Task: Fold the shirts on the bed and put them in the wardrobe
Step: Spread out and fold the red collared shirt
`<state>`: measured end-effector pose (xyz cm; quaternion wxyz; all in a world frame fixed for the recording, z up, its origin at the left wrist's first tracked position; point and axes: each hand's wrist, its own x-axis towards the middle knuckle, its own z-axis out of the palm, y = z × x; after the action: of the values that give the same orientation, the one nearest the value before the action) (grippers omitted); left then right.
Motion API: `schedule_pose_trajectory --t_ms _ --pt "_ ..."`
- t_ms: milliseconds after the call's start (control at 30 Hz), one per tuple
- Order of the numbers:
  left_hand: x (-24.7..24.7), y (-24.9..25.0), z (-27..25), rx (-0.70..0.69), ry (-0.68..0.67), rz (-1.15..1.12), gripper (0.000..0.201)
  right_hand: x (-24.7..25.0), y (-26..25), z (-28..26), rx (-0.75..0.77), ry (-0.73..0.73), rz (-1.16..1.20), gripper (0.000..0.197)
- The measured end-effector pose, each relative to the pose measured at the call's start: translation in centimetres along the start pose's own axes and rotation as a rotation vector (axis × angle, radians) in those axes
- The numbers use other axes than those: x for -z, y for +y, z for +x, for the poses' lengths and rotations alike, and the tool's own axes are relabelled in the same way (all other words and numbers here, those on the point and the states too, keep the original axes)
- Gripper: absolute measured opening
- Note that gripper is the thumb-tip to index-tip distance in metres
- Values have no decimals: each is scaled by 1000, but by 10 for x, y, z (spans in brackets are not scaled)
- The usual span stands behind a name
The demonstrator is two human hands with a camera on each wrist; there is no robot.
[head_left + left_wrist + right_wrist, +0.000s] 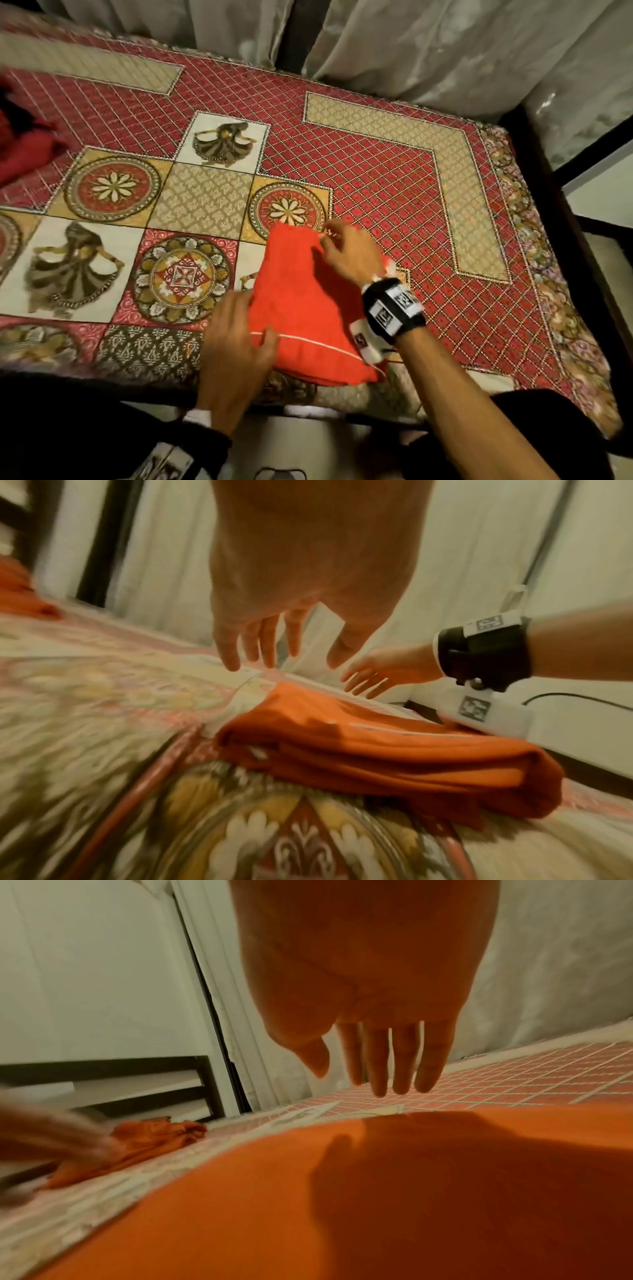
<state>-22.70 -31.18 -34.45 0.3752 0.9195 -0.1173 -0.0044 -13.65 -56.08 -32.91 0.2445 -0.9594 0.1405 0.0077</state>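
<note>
A folded red-orange shirt with a thin white stripe lies on the patterned bedspread, near the bed's front edge. My left hand is at the shirt's left edge with straight fingers, the thumb lying over the stripe; the left wrist view shows this hand spread and holding nothing. My right hand hovers over the shirt's far right corner with its fingers spread. The right wrist view shows it flat above the shirt, casting a shadow. A second red shirt lies crumpled at the far left.
Pale curtains hang along the bed's far side. A dark bed frame and pale floor lie to the right. The crumpled shirt also shows beyond my blurred left hand. The bedspread hangs over the front edge.
</note>
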Motion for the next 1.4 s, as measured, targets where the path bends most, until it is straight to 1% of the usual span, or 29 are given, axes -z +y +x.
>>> schedule_pose_trajectory --t_ms 67,133,167,200,233,300,367,400,467,500,533,600,633,667,700,733,767,833,900,933,1000,1067,1133,1167,1200,1267,1300,1333,1400 --pt "-11 16 33 -261 -60 74 57 1 30 -21 24 95 -51 44" --pt "-29 28 76 -455 -193 212 63 -6 55 -38 7 51 -202 58" --pt "-41 24 99 -502 -271 307 67 -13 68 -43 -29 -10 -286 69" --pt "-52 17 119 -502 -349 409 74 -19 79 -46 -86 -76 -334 77" --pt "-61 4 134 -462 -413 499 81 -27 91 -48 -141 -116 -345 82" --pt "-74 -27 151 -342 -480 568 95 -35 108 -49 -192 -110 -317 85" --pt "-79 -41 155 -273 -502 564 104 -38 111 -49 -201 -115 -311 86" --pt "-79 -41 156 -266 -509 561 106 -38 110 -50 -213 -120 -311 86" --pt "-75 -37 155 -245 -493 518 106 -35 108 -49 -214 -125 -298 87" --pt "-69 -36 150 -225 -469 450 105 -32 106 -50 -224 -129 -282 88" --pt "-61 -36 140 -188 -432 353 104 -28 105 -55 -242 -131 -257 90" --pt "-43 -41 100 -61 -363 161 105 -24 99 -77 -310 -134 -160 97" --pt "-37 -42 75 2 -343 103 108 -24 93 -93 -336 -122 -100 100" --pt "-36 -39 49 32 -334 94 109 -26 85 -113 -357 -107 -43 103" --pt "-37 -33 28 20 -324 111 108 -28 76 -134 -374 -92 9 104" --pt "-42 -29 11 -25 -305 154 105 -34 68 -154 -380 -80 41 102" --pt "-47 -27 -3 -77 -286 206 100 -40 61 -174 -366 -67 37 99" --pt "-52 -35 -10 -172 -259 334 93 -56 60 -199 -301 -18 -54 90" --pt "-45 -47 -12 -184 -323 437 93 -64 69 -210 -256 7 -128 83" --pt "-41 -51 -11 -187 -347 457 95 -63 72 -210 -260 13 -149 81" --pt "-35 -51 -13 -164 -393 448 97 -58 70 -208 -290 -19 -151 81" --pt "-30 -43 -14 -145 -384 398 102 -49 62 -208 -301 -44 -129 83" --pt "-24 -34 -9 -51 -356 233 110 -39 58 -210 -310 -28 -14 89" --pt "-23 -32 -5 16 -315 128 113 -32 57 -211 -328 14 76 92" --pt "-23 -29 0 82 -256 33 114 -23 55 -212 -356 65 175 90" --pt "-22 -16 8 246 -182 -109 112 -13 57 -209 -483 95 360 71" --pt "-21 -11 13 312 -175 -147 107 -8 57 -203 -546 77 440 65" --pt "-20 -7 16 367 -186 -189 97 -7 60 -198 -599 45 507 62" --pt "-14 2 22 463 -219 -306 68 -7 62 -187 -678 -18 655 62"
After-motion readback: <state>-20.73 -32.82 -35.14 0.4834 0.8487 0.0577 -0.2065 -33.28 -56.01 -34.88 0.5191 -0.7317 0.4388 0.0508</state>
